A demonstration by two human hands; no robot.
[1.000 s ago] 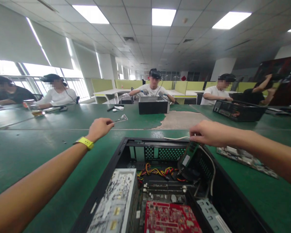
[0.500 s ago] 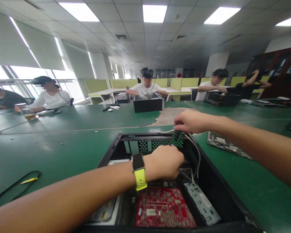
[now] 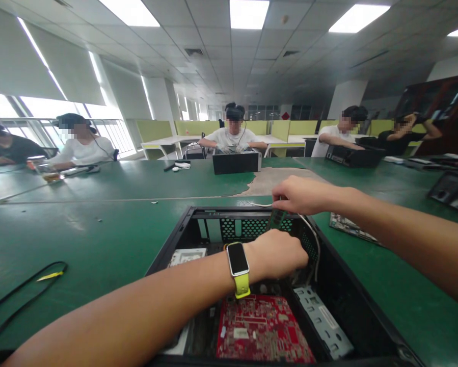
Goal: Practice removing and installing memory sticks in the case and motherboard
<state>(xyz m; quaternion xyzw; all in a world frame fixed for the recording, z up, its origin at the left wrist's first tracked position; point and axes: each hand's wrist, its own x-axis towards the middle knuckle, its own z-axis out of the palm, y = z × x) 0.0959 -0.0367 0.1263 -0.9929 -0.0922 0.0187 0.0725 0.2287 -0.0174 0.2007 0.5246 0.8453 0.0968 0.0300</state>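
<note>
By the grip of the right hand (image 3: pixel 301 195), a thin green board (image 3: pixel 277 218) is pinched at its top end. The board is held on a slant near the far wall of a big black computer case (image 3: pixel 347 270), and its low end is hidden behind the left hand (image 3: pixel 277 254). That hand is put down inside the case. Its fingertips are hidden, so it cannot be told if its grip is closed or if anything is held in it. A watch (image 3: pixel 238 259) with a yellow-green band is worn on the left wrist. Just below, a flat red board (image 3: pixel 259 329) is seen in the case, and a gray metal part with slots (image 3: pixel 324 321) is seen to its right. A white cord (image 3: pixel 319 247) is draped down by the right wall. A white box (image 3: pixel 188 255) is partly covered by the left arm. The case is set on a green desk (image 3: pixel 110 219). To its right, a board with many small parts (image 3: pixel 351 227) is partly hidden by the right arm. Across the desk, a smaller black box (image 3: pixel 234 163) is placed before a person in a white shirt (image 3: pixel 234 136).
</note>
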